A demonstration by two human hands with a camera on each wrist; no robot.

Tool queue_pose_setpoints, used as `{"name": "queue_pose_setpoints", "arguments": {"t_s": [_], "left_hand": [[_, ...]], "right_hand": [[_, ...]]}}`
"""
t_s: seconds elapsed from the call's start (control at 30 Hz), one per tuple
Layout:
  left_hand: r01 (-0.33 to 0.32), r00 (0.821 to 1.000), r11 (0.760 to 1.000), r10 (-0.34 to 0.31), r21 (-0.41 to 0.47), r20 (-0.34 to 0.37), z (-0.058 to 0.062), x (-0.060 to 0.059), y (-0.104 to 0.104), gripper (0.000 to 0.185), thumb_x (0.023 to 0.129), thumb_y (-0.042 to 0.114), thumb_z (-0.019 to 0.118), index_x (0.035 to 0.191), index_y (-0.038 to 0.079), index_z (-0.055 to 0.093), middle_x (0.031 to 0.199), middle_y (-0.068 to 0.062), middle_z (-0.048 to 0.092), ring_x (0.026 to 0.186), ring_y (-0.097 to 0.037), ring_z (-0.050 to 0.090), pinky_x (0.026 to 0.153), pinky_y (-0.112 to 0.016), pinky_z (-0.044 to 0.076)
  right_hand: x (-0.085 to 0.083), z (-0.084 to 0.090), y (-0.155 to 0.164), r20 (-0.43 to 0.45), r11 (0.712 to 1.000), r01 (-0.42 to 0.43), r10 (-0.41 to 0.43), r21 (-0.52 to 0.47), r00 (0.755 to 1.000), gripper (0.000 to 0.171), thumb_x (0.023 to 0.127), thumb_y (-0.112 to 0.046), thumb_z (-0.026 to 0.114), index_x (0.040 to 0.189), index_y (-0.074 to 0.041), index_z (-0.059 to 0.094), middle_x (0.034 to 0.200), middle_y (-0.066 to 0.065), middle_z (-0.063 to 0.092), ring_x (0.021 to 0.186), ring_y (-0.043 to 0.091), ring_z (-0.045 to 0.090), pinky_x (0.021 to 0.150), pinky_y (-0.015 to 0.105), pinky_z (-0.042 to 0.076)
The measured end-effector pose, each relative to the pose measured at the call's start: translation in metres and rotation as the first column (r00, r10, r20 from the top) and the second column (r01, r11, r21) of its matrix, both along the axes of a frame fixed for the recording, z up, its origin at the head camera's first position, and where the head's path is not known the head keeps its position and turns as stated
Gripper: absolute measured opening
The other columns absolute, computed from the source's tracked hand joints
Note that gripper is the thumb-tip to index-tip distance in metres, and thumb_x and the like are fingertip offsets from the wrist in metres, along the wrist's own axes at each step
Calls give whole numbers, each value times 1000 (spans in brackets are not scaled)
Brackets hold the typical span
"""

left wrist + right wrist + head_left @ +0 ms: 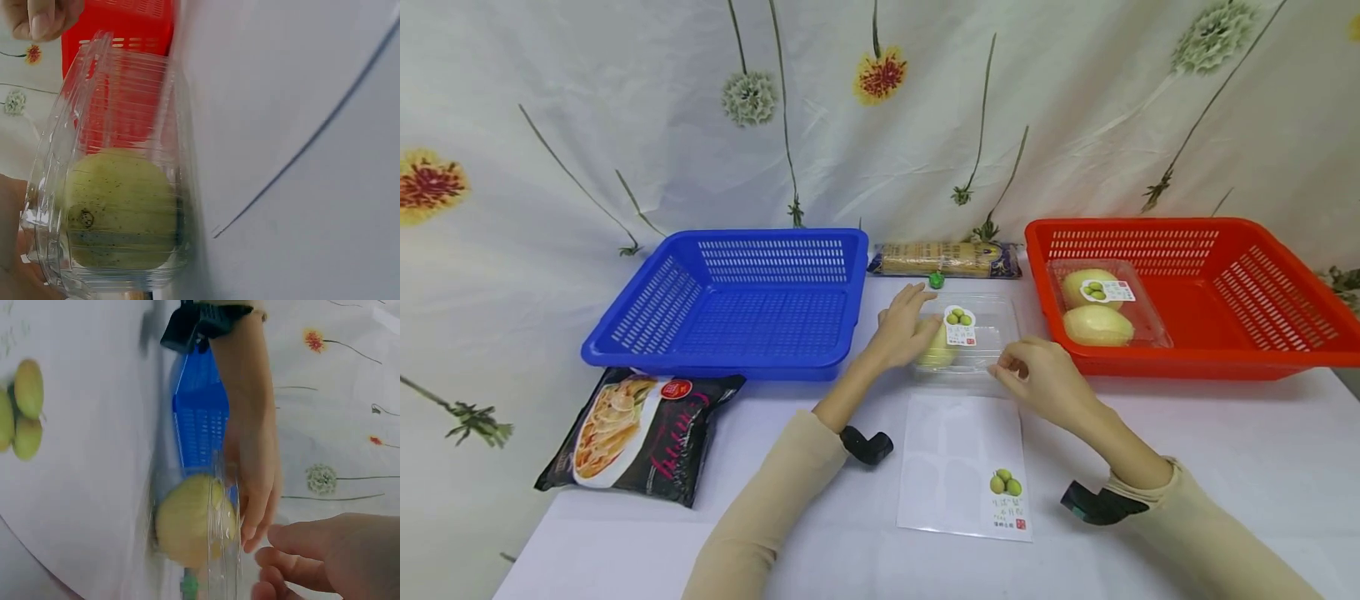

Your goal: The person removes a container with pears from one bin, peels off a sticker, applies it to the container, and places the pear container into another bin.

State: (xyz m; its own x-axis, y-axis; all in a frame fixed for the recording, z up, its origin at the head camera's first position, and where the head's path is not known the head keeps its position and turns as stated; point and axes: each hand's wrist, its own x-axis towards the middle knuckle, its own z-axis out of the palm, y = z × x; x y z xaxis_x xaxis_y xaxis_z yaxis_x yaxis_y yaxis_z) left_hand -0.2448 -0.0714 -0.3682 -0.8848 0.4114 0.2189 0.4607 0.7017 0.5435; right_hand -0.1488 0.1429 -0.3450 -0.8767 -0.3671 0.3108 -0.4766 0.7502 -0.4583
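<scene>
— Roughly, what's laid out, biggest first?
— A white surface [1225, 467] before a flowered curtain [625, 108], carrying a blue basket [737, 304] at left and a red basket [1195, 292] at right. The red one holds a clear box with two pears [1101, 307]. A dark noodle packet [636, 433] lies near the blue basket, a printed pear card [966, 462] at centre front, a long wrapped pack [947, 260] at the back.

— And the hands?
— Both are on a clear plastic box [973, 333] between the baskets, one pear [936, 346] inside. The left hand [906, 325] is cupped against the box's left side, fingers curved round it. The right hand [1045, 379] pinches the near right edge.

— Which step does that look like?
— Seemingly steadying and taking hold of the box; it rests on the surface, not lifted. A lift would likely call for a firm two-sided grip, since the shell looks thin and the pear could roll.
</scene>
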Motion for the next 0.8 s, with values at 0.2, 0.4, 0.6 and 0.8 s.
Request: {"name": "queue_pose_setpoints", "arguments": {"t_s": [0.2,0.4,0.6,0.8], "left_hand": [[-37,999,999,36,37,30,2,-12,-2,52,90,25,52,136,2,46,140,-18,44,132,-35,36,103,-57,31],[-90,995,995,88,50,49,2,-4,-2,51,91,25,53,135,0,46,136,-21,46,127,-35,41,104,-50,33],[-188,978,982,189,-24,86,8,11,2,56,91,27,52,140,0,40,128,-28,50,119,-43,43,100,-52,35],[-225,958,974,229,-39,175,17,22,1,56,92,25,50,135,-10,42,128,-30,52,119,-45,47,102,-50,37]], "right_hand": [[11,-9,-1,379,978,-143,191,-151,905,35,86,-17,67,105,13,64,77,8,68,62,13,59,57,23,49],[10,-20,-4,587,941,24,191,-339,787,66,90,-22,63,131,21,36,100,22,67,72,24,66,66,33,56],[6,-19,-11,689,867,192,212,-460,694,70,92,-23,60,139,16,25,124,30,53,102,34,62,76,36,56],[4,-17,-17,702,760,327,229,-562,675,69,95,-21,53,141,13,14,141,33,27,122,46,43,85,41,52]]}}
